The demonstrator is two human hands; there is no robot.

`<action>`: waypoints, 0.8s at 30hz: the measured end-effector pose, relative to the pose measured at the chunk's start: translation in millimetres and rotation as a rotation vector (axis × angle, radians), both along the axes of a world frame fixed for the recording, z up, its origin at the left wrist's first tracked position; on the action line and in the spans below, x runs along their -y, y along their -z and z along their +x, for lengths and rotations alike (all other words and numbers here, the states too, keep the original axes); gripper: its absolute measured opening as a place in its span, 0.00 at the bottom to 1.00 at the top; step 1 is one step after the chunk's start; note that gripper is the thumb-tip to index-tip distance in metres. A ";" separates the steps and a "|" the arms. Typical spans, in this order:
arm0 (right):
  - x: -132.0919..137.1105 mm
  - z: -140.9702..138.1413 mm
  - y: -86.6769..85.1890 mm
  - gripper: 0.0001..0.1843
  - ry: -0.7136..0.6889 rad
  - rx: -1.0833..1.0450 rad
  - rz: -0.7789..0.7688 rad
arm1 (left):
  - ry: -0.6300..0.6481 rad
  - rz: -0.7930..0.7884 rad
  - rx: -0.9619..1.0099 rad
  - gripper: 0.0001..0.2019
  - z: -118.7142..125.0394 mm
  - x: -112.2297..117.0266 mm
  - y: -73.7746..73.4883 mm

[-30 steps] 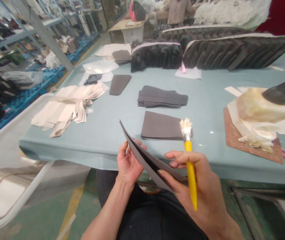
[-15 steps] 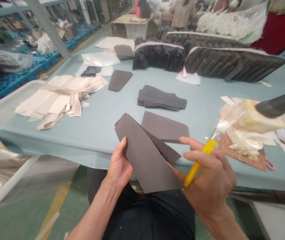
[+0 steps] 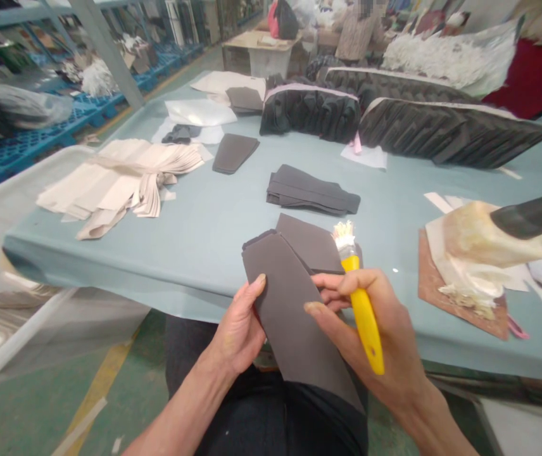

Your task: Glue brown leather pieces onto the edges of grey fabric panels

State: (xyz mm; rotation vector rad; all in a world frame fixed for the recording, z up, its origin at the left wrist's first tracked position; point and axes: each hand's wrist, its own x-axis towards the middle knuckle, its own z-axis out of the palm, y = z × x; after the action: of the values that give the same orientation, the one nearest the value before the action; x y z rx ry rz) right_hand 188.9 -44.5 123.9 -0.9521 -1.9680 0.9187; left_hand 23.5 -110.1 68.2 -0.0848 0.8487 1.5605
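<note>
A flat dark grey cut piece point(image 3: 290, 304) is held over my lap, just in front of the table's near edge. My left hand point(image 3: 240, 326) grips its left edge, thumb on top. My right hand point(image 3: 370, 335) holds the right edge with the thumb and also clamps a yellow-handled brush point(image 3: 361, 310), bristles pointing up and away. Another grey piece point(image 3: 311, 244) lies flat on the table right behind the held one.
The pale blue table point(image 3: 204, 221) carries a folded grey stack point(image 3: 311, 190), beige strips point(image 3: 119, 180) at left, a single grey piece point(image 3: 235, 152), black pleated bundles point(image 3: 442, 130) at the back, and a glue-crusted pot on a board point(image 3: 475, 253) at right. A white tray point(image 3: 9, 209) stands at left.
The grey piece has turned from edge-on to flat-facing me. The brush swung toward the glue pot half a second ago and is now back upright beside the piece.
</note>
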 end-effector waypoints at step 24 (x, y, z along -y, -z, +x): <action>-111.1 -101.5 39.5 0.15 -0.203 0.133 -0.094 | -0.057 0.155 -0.111 0.14 -96.2 -63.3 22.8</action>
State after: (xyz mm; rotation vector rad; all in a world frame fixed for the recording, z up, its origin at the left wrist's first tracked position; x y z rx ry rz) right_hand 87.4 66.5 84.4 -0.8976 -2.1813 1.0938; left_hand -72.7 -46.7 45.3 0.0917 0.8145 1.6919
